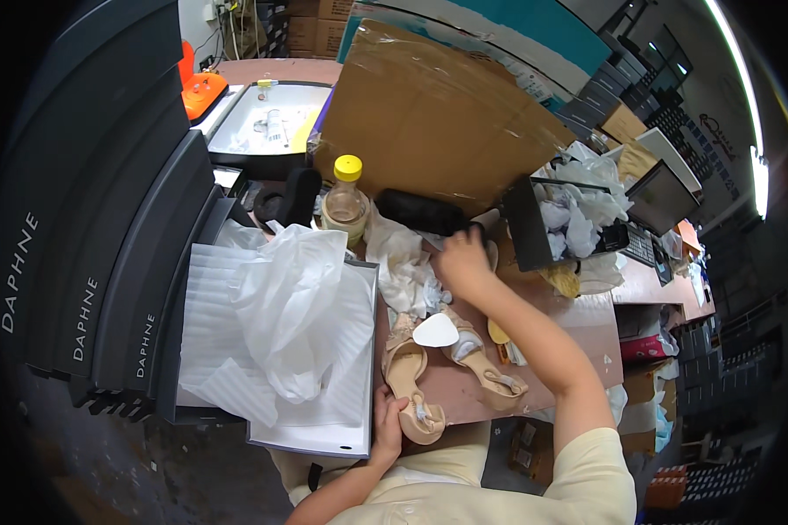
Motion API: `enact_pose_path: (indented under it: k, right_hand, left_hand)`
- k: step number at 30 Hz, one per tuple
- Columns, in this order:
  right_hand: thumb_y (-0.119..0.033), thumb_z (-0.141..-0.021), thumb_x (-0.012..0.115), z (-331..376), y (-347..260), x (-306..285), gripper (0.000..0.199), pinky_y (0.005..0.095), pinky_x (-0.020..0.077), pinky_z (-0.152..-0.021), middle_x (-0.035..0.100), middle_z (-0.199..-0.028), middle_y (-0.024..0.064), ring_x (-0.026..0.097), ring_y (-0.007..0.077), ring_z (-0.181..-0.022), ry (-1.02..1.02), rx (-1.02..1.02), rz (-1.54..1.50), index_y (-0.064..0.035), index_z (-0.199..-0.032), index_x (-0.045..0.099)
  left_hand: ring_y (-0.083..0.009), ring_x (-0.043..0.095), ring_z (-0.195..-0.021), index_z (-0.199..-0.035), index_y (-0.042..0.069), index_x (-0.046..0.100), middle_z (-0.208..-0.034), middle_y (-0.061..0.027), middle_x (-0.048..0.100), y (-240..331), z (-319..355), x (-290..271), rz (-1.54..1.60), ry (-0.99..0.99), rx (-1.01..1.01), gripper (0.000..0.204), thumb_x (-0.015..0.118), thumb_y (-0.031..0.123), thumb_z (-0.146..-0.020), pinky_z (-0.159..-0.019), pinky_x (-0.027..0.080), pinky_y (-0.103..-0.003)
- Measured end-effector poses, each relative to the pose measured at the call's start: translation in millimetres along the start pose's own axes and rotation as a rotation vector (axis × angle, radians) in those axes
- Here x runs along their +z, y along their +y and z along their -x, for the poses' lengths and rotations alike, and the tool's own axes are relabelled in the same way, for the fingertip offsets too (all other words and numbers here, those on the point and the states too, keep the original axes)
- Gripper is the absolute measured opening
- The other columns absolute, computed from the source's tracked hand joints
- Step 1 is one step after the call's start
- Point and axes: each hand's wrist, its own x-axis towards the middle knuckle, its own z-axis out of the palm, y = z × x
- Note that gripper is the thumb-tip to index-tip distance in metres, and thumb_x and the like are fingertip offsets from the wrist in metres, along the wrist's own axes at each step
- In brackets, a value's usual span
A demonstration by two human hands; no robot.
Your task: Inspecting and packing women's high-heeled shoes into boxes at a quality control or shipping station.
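A pair of beige sandals lies on the table in front of me, a left sandal (409,374) and a right sandal (488,374). My left hand (389,426) is at the table's front edge, its fingers closed against the toe end of the left sandal. A white rounded pad (435,331) rests across the sandals' heel ends. My right hand (464,262) reaches past them, close to a black cylindrical object (418,212) and a small dark item at its fingertips. Blur and the hand itself hide what, if anything, those fingers hold. Crumpled white paper (397,262) lies beside this hand.
An open box (365,435) with white wrapping sheets (298,306) stands left, beside stacked dark boxes (149,289). Behind are a yellow-capped bottle (348,188) and a big cardboard sheet (438,114). At right, a dark bin (527,226) holds crumpled plastic near a monitor (665,194).
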Motion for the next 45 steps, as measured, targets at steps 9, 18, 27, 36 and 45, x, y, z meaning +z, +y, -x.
enact_pose_path:
  k: [9, 18, 27, 36, 45]
  right_hand:
    - [-0.017, -0.07, 0.061, -12, -36, 27, 0.021, 0.0438, 0.0486, -0.071, 0.057, -0.094, 0.0132, 0.059, 0.0346, -0.083, 0.064, -0.131, -0.588, -0.0082, -0.09, 0.06]
    - [-0.007, -0.073, 0.056, 19, 82, -59, 0.016, 0.039, 0.0498, -0.062, 0.053, -0.093, 0.0107, 0.06, 0.0284, -0.077, 0.605, 0.314, -0.062, -0.0067, -0.089, 0.057]
    - [-0.017, -0.078, 0.057, -40, 111, 37, 0.024, 0.0391, 0.0527, -0.073, 0.063, -0.09, 0.0246, 0.064, 0.0335, -0.081, -0.358, 0.556, -0.64, -0.0003, -0.092, 0.065]
    - [-0.018, -0.075, 0.059, -25, 53, -5, 0.014, 0.0429, 0.0504, -0.065, 0.062, -0.08, 0.0129, 0.062, 0.0337, -0.074, 0.399, 0.178, -0.209, -0.0052, -0.079, 0.061]
    - [-0.019, -0.072, 0.068, -60, 54, 24, 0.046, 0.0458, 0.041, -0.086, 0.058, -0.106, 0.0149, 0.049, 0.0353, -0.102, 0.411, 0.057, -0.313, -0.0064, -0.113, 0.052]
  left_hand:
    - [-0.0162, 0.053, -0.091, -0.116, -0.002, 0.039, -0.1, -0.011, 0.055, -5, -4, -3, -0.012, -0.013, 0.013, 0.04, 0.052, 0.015, -0.082, -0.084, 0.04, -0.026]
    - [-0.0165, 0.054, -0.09, -0.115, -0.003, 0.04, -0.1, -0.0112, 0.055, -2, -3, 1, 0.019, -0.015, 0.036, 0.041, 0.052, 0.016, -0.081, -0.082, 0.042, -0.025]
    - [-0.014, 0.055, -0.081, -0.117, -0.003, 0.036, -0.091, -0.0104, 0.057, 7, -3, 6, -0.006, -0.023, 0.059, 0.043, 0.054, 0.015, -0.081, -0.071, 0.044, -0.023]
    - [-0.0125, 0.055, -0.087, -0.119, 0.0, 0.037, -0.095, -0.0078, 0.057, -3, 2, 4, 0.087, -0.033, 0.003, 0.042, 0.054, 0.01, -0.081, -0.08, 0.041, -0.023]
    - [-0.0155, 0.056, -0.089, -0.122, -0.003, 0.032, -0.097, -0.0116, 0.059, -22, -6, -4, -0.121, -0.062, 0.135, 0.046, 0.051, 0.009, -0.083, -0.082, 0.041, -0.024]
